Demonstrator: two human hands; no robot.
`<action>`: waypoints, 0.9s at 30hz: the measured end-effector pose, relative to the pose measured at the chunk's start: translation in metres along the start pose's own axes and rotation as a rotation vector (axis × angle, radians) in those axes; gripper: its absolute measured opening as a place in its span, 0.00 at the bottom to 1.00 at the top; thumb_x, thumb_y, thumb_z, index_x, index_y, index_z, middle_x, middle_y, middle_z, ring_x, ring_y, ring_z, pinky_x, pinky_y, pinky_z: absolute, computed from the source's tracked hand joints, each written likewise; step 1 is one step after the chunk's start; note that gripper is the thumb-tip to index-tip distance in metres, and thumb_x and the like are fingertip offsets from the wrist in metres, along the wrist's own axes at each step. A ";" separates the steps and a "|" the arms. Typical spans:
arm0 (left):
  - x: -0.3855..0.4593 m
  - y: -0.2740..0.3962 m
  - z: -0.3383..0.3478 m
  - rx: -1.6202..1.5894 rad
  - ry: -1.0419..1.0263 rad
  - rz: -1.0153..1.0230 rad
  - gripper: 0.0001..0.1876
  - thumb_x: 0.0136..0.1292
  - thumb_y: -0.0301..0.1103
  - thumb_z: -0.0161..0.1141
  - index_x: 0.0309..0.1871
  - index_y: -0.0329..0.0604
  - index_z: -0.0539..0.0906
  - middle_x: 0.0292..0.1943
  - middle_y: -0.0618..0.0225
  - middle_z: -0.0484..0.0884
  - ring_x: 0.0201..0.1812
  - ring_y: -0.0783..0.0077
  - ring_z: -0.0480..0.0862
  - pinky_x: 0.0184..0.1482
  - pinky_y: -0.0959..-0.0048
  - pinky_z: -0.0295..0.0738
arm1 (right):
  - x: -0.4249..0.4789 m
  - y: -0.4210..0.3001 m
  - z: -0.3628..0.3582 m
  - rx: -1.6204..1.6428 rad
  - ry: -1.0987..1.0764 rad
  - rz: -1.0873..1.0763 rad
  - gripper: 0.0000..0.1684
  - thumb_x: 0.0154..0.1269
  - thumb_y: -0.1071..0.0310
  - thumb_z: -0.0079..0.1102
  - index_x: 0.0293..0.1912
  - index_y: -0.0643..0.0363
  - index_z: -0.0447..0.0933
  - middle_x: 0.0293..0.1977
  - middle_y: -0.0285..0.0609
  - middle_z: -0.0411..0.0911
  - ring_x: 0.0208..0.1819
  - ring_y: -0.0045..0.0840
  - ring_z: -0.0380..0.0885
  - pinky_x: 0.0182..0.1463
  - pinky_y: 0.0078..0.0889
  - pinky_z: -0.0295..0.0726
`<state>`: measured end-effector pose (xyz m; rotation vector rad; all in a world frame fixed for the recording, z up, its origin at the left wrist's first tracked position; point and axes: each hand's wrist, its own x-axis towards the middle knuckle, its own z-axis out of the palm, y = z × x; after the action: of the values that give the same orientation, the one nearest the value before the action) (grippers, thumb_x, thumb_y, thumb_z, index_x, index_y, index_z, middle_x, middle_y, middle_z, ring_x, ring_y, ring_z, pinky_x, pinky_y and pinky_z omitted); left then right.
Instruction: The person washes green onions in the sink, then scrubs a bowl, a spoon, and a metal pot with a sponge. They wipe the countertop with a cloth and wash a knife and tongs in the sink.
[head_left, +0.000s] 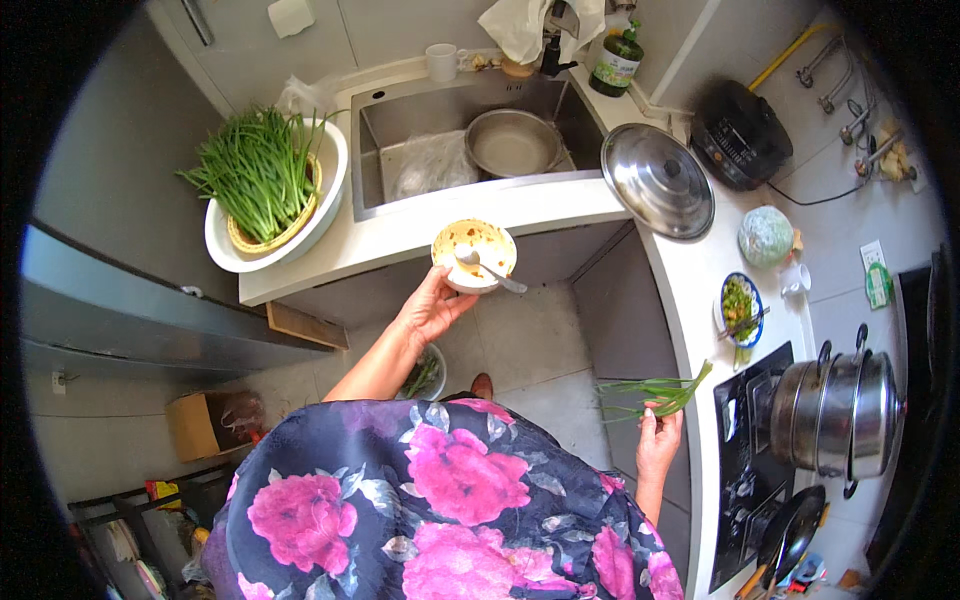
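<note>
My left hand (433, 307) grips a small bowl (491, 234) by its lower rim, in front of the counter edge. Reddish-brown residue smears the bowl's inside, and a metal spoon (491, 270) leans in it with the handle over the rim. On the right, my right hand (660, 439) pinches a few long green leaves (664, 391) beside the counter edge near the stove. A white basin (334, 180) stands on the left counter, and in it a woven basket (312, 196) holds a large heap of green stalks (259, 169), like chives.
The steel sink (375, 142) contains a metal pan (514, 142) and clear plastic. A pot lid (660, 180), a patterned bowl of food (740, 304) and a wrapped round vegetable (765, 236) occupy the right counter. A steamer pot (832, 416) and wok (795, 525) are at the gas stove (739, 480).
</note>
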<state>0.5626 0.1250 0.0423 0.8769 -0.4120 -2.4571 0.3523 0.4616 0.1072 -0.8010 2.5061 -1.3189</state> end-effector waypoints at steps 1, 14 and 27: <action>0.018 0.007 0.005 -0.010 0.012 -0.005 0.29 0.55 0.41 0.61 0.58 0.43 0.64 0.53 0.61 0.68 0.52 0.61 0.72 0.53 0.65 0.73 | 0.016 -0.006 0.002 -0.019 0.002 -0.038 0.06 0.56 0.76 0.50 0.35 0.61 0.75 0.37 0.42 0.71 0.37 0.28 0.72 0.40 0.26 0.71; 0.208 0.077 0.052 -0.082 0.362 0.030 0.30 0.52 0.35 0.62 0.56 0.39 0.62 0.47 0.52 0.68 0.47 0.54 0.75 0.42 0.64 0.81 | 0.171 -0.025 0.068 0.200 -0.309 -0.097 0.05 0.58 0.74 0.50 0.35 0.63 0.74 0.34 0.43 0.70 0.35 0.29 0.72 0.39 0.26 0.70; 0.351 0.091 -0.016 0.005 0.599 -0.079 0.23 0.56 0.43 0.57 0.54 0.49 0.68 0.49 0.62 0.74 0.46 0.58 0.76 0.37 0.66 0.81 | 0.280 -0.063 0.080 0.558 -0.526 -0.027 0.07 0.64 0.71 0.46 0.39 0.62 0.70 0.46 0.41 0.70 0.32 0.17 0.72 0.37 0.18 0.73</action>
<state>0.3696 -0.1439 -0.1081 1.5815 -0.1659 -2.1151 0.1747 0.2234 0.1323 -0.8941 1.6249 -1.4728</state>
